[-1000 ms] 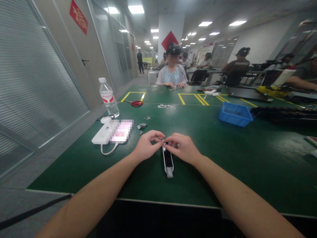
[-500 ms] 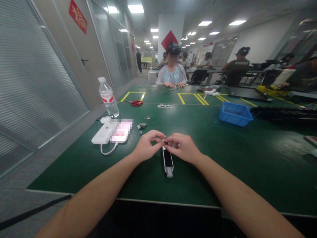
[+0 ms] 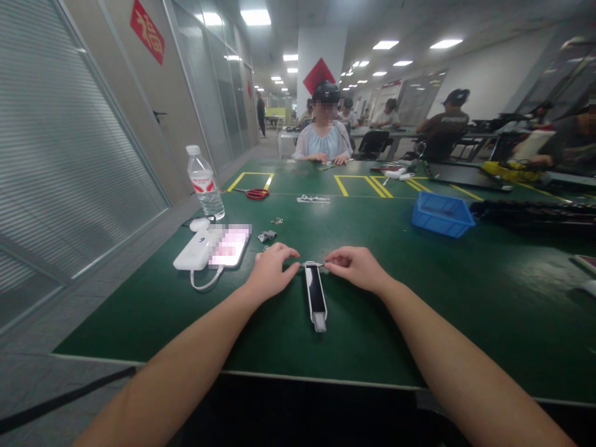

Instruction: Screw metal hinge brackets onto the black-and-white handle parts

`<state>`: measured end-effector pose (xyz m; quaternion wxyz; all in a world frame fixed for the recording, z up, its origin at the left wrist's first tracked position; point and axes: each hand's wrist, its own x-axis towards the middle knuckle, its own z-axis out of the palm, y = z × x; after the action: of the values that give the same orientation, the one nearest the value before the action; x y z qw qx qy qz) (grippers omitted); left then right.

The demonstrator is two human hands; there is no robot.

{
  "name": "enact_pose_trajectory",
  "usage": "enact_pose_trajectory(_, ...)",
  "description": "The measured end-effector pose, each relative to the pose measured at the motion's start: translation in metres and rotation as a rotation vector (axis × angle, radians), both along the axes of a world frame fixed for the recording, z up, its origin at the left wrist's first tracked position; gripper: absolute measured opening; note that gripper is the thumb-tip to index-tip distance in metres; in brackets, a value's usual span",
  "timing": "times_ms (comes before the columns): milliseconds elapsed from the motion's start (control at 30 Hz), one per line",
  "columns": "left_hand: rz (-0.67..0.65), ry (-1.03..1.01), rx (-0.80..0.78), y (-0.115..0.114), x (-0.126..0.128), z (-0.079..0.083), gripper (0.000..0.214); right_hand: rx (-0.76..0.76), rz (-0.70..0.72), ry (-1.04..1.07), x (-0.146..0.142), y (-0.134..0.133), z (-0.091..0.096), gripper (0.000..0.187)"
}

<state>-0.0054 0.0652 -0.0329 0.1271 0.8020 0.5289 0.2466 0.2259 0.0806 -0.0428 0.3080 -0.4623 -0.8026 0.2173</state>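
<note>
A narrow black strap with white edges and a grey end (image 3: 316, 297) lies lengthwise on the green table (image 3: 419, 292) in front of me. My left hand (image 3: 269, 272) rests palm down just left of the strap's far end, fingers curled, fingertips at a small metal piece there. My right hand (image 3: 356, 267) sits just right of that end, fingers bent, fingertips touching the same metal piece. Whether either hand grips it, I cannot make out.
A white power bank with cable (image 3: 194, 254) and a phone (image 3: 228, 246) lie at left, a water bottle (image 3: 204, 184) behind them. Small metal parts (image 3: 267, 236), red scissors (image 3: 256, 194) and a blue bin (image 3: 442, 214) sit farther back. A person sits across the table.
Both hands have moved apart and dropped onto the table on either side of the strap's far end, where earlier they were pinched together above it.
</note>
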Motion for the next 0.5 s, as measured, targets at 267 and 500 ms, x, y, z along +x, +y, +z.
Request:
enact_pose_trajectory(267, -0.001, 0.057, -0.027, -0.0027, 0.0015, 0.0035, 0.018, -0.033, 0.035, -0.069, -0.0001, 0.0018, -0.003, 0.02)
enact_pose_trajectory(500, -0.005, 0.07, -0.031, -0.0016, -0.0006, 0.0021, 0.017, -0.065, 0.02, -0.072, -0.0008, 0.0016, -0.0026, 0.02)
